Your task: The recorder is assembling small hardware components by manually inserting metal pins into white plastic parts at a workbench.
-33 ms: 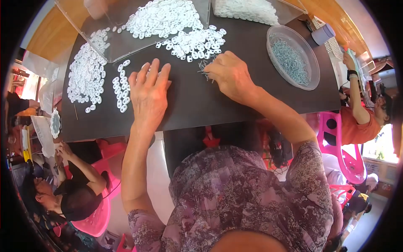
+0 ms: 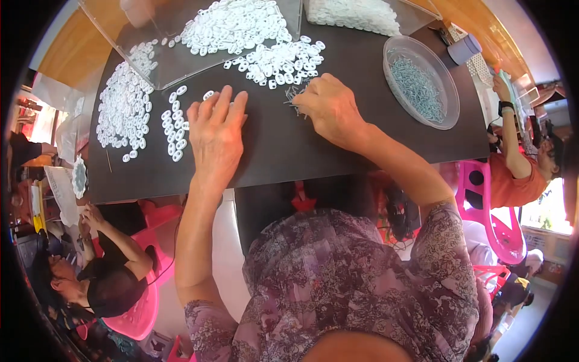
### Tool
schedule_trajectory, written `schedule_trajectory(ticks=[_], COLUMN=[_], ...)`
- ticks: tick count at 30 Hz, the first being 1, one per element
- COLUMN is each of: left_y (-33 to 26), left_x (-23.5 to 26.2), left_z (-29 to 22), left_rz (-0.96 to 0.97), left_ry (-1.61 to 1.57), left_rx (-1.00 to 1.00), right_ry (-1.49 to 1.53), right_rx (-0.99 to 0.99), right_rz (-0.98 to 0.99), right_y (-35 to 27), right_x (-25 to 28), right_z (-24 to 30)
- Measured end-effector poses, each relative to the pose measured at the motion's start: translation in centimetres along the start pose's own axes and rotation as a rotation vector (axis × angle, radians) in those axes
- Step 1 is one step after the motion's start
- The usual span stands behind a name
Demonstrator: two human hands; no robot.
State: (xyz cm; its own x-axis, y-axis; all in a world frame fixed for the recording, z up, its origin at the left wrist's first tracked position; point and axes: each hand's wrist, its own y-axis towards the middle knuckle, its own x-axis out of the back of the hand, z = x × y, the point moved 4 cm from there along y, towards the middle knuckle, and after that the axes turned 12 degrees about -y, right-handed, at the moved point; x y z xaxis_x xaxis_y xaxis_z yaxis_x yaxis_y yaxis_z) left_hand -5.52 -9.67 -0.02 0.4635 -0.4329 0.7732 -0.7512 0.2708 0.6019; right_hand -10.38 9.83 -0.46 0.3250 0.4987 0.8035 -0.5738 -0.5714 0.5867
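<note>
My left hand (image 2: pixel 218 134) is over the dark tabletop, palm down with its fingers spread, and a small white oval piece (image 2: pixel 208 95) shows by its fingertips. Next to it on the left lie loose rows of such white plastic pieces with holes (image 2: pixel 176 134). My right hand (image 2: pixel 330 110) has thumb and fingers pinched together at a little heap of thin grey metal pins or screws (image 2: pixel 292 95). What sits between those fingertips is too small to make out. Just beyond both hands spreads a pile of white pieces (image 2: pixel 280 62).
A round clear tub (image 2: pixel 452 117) of metal pins stands at the right. More white pieces fill a clear tray (image 2: pixel 181 78) at the back and form a heap (image 2: pixel 123 108) at the left. A person (image 2: pixel 114 271) sits left, another person (image 2: pixel 512 169) right.
My left hand has shifted slightly to the right, its fingers a little more raised and uncovering a white oval piece. The right hand stays at the metal pins.
</note>
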Motion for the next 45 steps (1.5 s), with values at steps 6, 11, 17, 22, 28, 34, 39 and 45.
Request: schedule_trajectory(ticks=[6, 11, 17, 22, 28, 34, 39, 45], left_y=[2.7, 4.1, 3.4, 2.1, 0.9, 1.7, 1.3, -0.3], left_x=[-1.7, -4.0, -4.3, -2.8, -1.5, -1.7, -2.3, -1.0], left_z=[-2.0, -1.4, -1.4, -1.7, -2.4, -3.8, -3.8, -2.7], left_rz=[0.028, 0.016, 0.146, 0.13, 0.058, 0.018, 0.102, 0.079], left_ry=[-0.137, -0.152, -0.118, -0.092, -0.163, -0.146, -0.124, -0.132], left_rx=[-0.076, -0.102, -0.064, -0.075, 0.002, -0.02, -0.118, -0.079], right_ry=[-0.033, 0.037, 0.106, 0.122, 0.1, 0.061, 0.05, 0.067], right_rx=[0.027, -0.072, -0.129, -0.174, -0.165, -0.071, -0.091, -0.094], right_rz=[0.004, -0.012, 0.027, -0.001, -0.001, -0.021, -0.014, 0.001], right_y=[-0.5, -0.6, -1.5, -1.6, -1.7, -0.6, -0.9, -1.7], right_x=[0.8, 1.3, 1.5, 2.0, 1.5, 0.7, 1.2, 1.3], right_z=[0.3, 0.1, -0.5, -1.1, -1.5, -0.7, -0.8, -0.5])
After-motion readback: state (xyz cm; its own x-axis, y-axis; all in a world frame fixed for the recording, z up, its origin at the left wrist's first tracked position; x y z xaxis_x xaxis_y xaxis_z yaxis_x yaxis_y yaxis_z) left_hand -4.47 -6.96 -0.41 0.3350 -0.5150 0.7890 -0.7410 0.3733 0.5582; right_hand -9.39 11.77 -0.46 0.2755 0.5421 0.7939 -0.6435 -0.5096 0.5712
